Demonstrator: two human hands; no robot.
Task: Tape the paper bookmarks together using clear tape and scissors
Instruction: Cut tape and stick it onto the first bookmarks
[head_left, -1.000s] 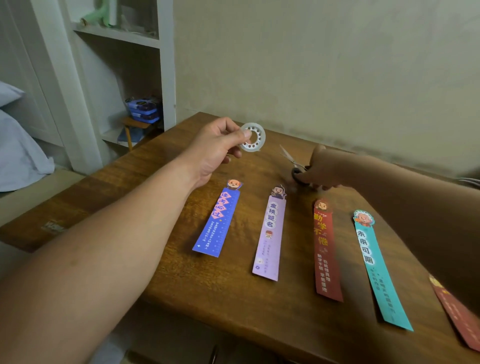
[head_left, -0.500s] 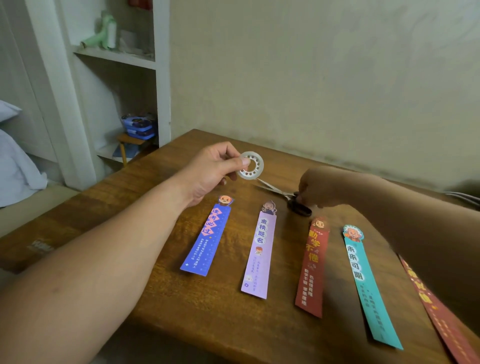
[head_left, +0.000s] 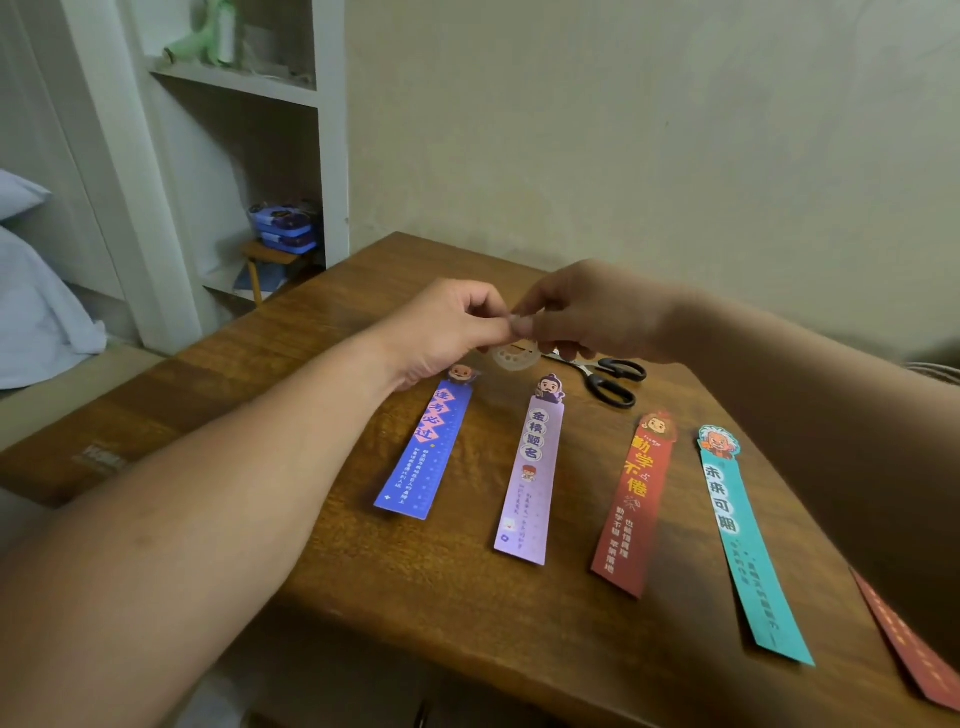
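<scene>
Above the far end of the surface (head_left: 467, 597) | my left hand (head_left: 447, 327) pinches the tape roll (head_left: 511, 358), right hand (head_left: 582, 312) pinches at its rim | roll looks light, film likely thin and clingy: take the free end by a corner | scissors (head_left: 610, 379) lie just beside.

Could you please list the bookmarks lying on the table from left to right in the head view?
blue bookmark → lilac bookmark → red bookmark → teal bookmark → dark red bookmark, partly hidden
</scene>
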